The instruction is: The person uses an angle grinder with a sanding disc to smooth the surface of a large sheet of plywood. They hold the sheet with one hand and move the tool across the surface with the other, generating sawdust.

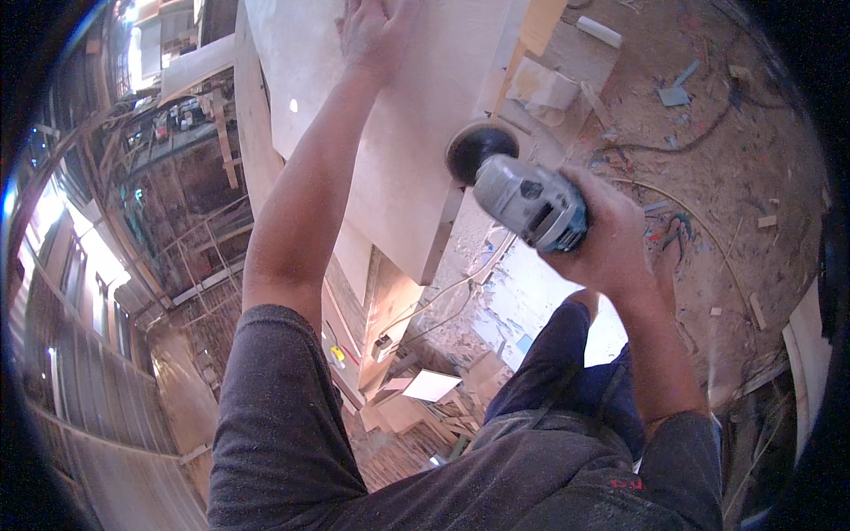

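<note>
My right hand [601,232] is closed around the body of a grey and teal angle grinder [524,196] with a round dark disc [483,149]. The disc lies at the edge of a large pale wooden panel [398,159] and looks blurred at its rim. Whether it touches the edge is hard to tell. My left hand [375,30] rests on the panel near the top of the view, its fingertips partly cut off by the picture's rim. Nothing is seen held in it.
Cables [697,222] run across the dusty floor at the right, among wood scraps and a white roll [599,32]. Below the panel lie more boards, offcuts [431,385] and a yellow object [337,353]. A cluttered shelf [179,143] stands at the left.
</note>
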The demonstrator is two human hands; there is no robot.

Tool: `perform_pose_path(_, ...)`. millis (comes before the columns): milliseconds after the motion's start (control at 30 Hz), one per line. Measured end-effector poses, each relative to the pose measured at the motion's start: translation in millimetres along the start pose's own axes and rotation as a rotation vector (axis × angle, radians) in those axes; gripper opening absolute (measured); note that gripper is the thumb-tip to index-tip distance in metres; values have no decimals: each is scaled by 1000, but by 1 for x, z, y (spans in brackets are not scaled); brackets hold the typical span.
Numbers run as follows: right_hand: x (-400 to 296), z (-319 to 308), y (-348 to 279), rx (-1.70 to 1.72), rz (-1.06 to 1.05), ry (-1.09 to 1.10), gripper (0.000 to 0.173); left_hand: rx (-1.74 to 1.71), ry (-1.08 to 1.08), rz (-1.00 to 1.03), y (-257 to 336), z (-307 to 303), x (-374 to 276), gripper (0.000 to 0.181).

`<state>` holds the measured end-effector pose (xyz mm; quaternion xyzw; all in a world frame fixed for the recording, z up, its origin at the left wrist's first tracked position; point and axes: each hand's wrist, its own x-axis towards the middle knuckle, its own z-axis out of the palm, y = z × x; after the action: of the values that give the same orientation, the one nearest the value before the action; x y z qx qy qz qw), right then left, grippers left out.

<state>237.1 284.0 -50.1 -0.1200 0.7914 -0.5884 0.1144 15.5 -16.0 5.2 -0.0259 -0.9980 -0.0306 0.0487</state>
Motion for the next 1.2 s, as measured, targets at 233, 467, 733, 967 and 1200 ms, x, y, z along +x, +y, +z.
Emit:
perform_pose_path(233, 29, -22, 14, -19, -18, 45, 68, -3, 9, -16, 8, -1, -1, 86)
perform_pose_path(467, 58, -49, 42, 16, -52, 113, 69, 16, 17, 16, 1, 2, -1, 85)
perform_pose_path(733, 62, -56, 40, 163, 61, 97, 68, 50, 14, 2, 4, 4, 0, 80)
perform_pose_path(967, 14, -18, 11, -13, -160, -134, 73, 31, 54, 102, -5, 4, 3, 76)
perform_pose_path(1200, 38, -35, 11, -42, -100, -45, 72, 63, 85, 81, 0, 3, -1, 68)
